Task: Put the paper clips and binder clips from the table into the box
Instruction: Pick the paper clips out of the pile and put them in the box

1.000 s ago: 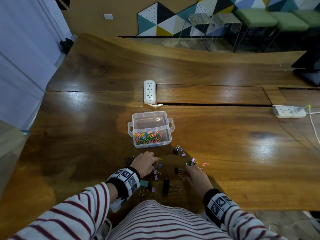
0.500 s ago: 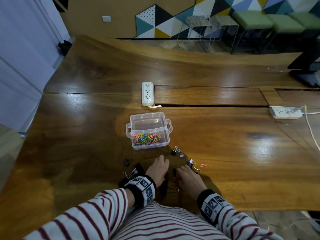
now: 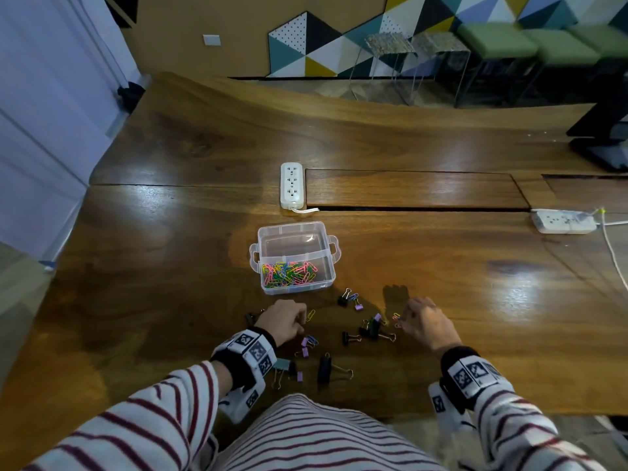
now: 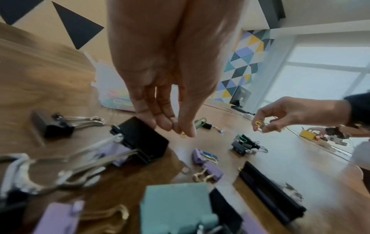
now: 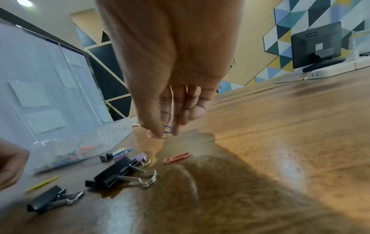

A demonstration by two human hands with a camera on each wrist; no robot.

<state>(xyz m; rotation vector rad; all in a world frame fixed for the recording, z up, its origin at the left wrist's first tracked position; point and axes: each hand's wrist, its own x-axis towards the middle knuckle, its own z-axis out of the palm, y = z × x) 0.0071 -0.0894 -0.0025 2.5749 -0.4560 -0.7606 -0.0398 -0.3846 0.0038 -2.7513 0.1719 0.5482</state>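
Box [image 3: 295,258] sits mid-table [image 3: 441,283], paper clips [image 3: 289,273] inside; binder clips [image 3: 350,338] lie scattered before it.

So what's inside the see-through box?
The clear box holds a heap of colourful paper clips in its near part; the far part looks bare. No binder clips show in it. Anything beneath the heap is covered.

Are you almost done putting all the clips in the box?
Not yet. The box already has a colourful pile of paper clips but no binder clips. The right hand pinches a few small paper clips, and the left hand pinches something small and yellowish. The binder clips and a pink paper clip remain on the table.
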